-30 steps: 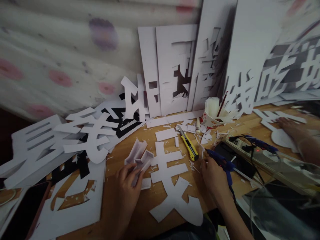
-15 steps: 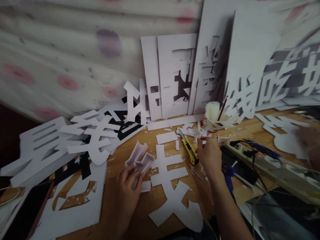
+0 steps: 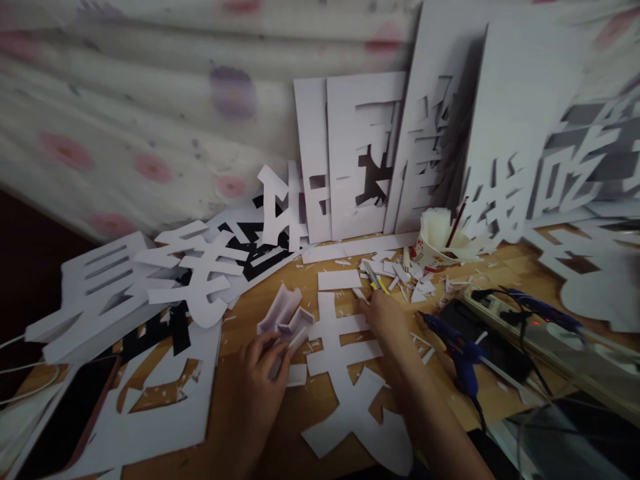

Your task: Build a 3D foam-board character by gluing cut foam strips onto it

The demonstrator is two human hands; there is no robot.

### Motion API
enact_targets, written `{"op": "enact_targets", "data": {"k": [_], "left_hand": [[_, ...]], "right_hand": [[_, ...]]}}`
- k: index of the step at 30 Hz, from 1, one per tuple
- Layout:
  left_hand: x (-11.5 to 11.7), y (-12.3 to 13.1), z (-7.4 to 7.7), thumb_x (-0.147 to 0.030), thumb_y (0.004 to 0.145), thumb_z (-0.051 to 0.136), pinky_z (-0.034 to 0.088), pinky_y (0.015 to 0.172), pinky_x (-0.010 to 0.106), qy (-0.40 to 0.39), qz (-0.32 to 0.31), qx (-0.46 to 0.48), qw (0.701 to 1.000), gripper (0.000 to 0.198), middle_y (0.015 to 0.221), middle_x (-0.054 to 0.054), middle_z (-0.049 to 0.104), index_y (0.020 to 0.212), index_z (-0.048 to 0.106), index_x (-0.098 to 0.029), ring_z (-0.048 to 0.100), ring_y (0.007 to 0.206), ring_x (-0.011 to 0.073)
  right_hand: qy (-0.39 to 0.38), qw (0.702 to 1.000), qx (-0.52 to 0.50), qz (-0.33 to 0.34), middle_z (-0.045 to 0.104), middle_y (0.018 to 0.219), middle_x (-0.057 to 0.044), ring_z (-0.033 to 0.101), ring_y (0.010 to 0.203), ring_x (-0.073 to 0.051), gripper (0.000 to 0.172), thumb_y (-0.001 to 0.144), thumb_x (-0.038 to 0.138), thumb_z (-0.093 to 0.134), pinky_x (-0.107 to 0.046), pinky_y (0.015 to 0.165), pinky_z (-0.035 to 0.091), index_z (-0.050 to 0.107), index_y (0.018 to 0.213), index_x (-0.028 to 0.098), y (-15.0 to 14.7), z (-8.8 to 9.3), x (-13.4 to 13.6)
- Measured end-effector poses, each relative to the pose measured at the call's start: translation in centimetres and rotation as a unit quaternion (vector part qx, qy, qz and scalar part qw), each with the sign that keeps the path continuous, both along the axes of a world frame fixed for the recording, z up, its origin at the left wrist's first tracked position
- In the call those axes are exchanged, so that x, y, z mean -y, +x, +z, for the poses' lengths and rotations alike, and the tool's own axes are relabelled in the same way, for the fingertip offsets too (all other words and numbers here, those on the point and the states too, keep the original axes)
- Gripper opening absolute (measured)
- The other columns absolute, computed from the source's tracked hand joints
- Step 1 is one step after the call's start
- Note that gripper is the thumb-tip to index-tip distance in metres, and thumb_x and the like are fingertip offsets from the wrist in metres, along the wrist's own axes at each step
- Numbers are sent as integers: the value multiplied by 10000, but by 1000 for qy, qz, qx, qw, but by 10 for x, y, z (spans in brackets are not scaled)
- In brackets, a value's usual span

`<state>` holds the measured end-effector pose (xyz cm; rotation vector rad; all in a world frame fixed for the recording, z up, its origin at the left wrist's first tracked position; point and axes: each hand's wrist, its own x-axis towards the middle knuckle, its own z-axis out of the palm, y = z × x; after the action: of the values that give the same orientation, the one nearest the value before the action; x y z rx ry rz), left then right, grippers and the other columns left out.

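My left hand (image 3: 265,367) is closed around the near side of a small white foam-board piece with raised walls (image 3: 286,317), low over the wooden table. Its fingertips press the wall's edge. My right hand (image 3: 383,320) reaches over the arms of a flat white cut-out character (image 3: 340,347), fingers pinched at a small white foam-board strip (image 3: 359,293). Just beyond those fingers lies a yellow utility knife (image 3: 376,281), its handle partly hidden by the hand. A white rectangle (image 3: 339,279) rests above the character, and a small white piece (image 3: 297,375) is beside my left hand.
Right of my arm lies a blue glue gun (image 3: 457,350) near a power strip (image 3: 530,327) with cables. Behind are a paper cup (image 3: 433,257) of white sticks and scattered scraps. White boards (image 3: 367,220) lean against the curtain. A phone (image 3: 67,413) lies at left.
My right hand has come left and nearer, from beyond the utility knife to the small strip, which now tilts. The glue gun is uncovered. My left hand stays on its piece. The view shifted slightly.
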<state>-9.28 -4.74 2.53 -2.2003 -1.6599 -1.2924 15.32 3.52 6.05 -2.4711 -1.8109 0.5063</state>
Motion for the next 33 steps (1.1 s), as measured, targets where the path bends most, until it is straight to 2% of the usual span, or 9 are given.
{"op": "enact_targets", "data": {"k": [3, 8, 13, 17, 23, 25, 28, 30, 33], "left_hand": [[0, 0, 2, -261, 893, 626, 541, 773, 376, -2, 0, -6, 1000, 99, 955, 59, 683, 860, 708, -217, 641, 868, 208], [0, -1, 7, -281, 900, 621, 542, 769, 375, -3, -5, -27, 1000, 128, 951, 64, 688, 850, 711, -205, 648, 860, 208], [1, 0, 8, -321, 922, 582, 548, 763, 397, -8, 4, -37, 999, 180, 953, 70, 693, 859, 708, -209, 648, 870, 221], [-1, -1, 8, -303, 918, 589, 537, 768, 416, -7, -6, -38, 999, 165, 936, 74, 680, 851, 699, -199, 639, 857, 224], [-2, -1, 8, -293, 907, 601, 534, 769, 417, -10, -7, -33, 999, 136, 948, 83, 679, 859, 694, -206, 648, 867, 229], [-2, -1, 8, -292, 906, 598, 533, 760, 411, -4, -7, -41, 999, 139, 934, 78, 687, 850, 695, -209, 656, 850, 227], [3, 1, 14, -273, 890, 626, 532, 786, 409, 15, 7, -35, 999, 124, 964, 86, 688, 949, 701, -194, 650, 877, 235], [11, 7, 26, -246, 863, 670, 518, 837, 408, 28, 38, -10, 999, 183, 1008, 86, 676, 1038, 691, -198, 639, 930, 238], [26, 24, 54, -243, 877, 658, 519, 851, 340, -50, 6, 109, 993, 199, 1040, 51, 654, 1075, 683, -246, 629, 980, 203]], "right_hand": [[-9, 1000, -14, 6, 736, 926, -175, 695, 933, -282, 279, 988, 270, 454, -324, 759, 452, 654, 1021, 78, 3, 3, 6], [-5, 1000, -21, -22, 732, 993, -150, 698, 962, -257, 288, 1003, 228, 415, -300, 748, 449, 531, 1225, 86, 6, 12, 18], [-29, 996, 0, -83, 721, 939, -173, 718, 900, -289, 256, 994, 271, 424, -321, 709, 475, 556, 1130, 97, 23, 21, 76], [-56, 990, 27, -129, 706, 841, -222, 730, 789, -335, 296, 993, 272, 382, -367, 646, 503, 567, 1041, 46, 37, 5, 117], [-52, 988, 15, -146, 682, 765, -269, 727, 739, -366, 332, 972, 207, 302, -410, 626, 514, 573, 994, 15, 52, -18, 131], [-53, 988, -16, -143, 681, 723, -234, 723, 681, -332, 304, 956, 194, 298, -391, 607, 514, 573, 961, 63, 58, -15, 137], [-52, 985, -121, -113, 659, 633, -88, 663, 500, -212, 278, 976, 275, 267, -293, 508, 492, 515, 1000, 153, 59, -2, 150], [-34, 955, -285, -78, 609, 584, -1, 573, 400, -158, 309, 990, 430, 266, -246, 419, 439, 462, 1036, 196, 53, 9, 158], [-48, 835, -548, -19, 503, 494, 79, 427, 342, -99, 417, 944, 626, 370, -190, 360, 344, 441, 998, 218, 35, 23, 162]]}}
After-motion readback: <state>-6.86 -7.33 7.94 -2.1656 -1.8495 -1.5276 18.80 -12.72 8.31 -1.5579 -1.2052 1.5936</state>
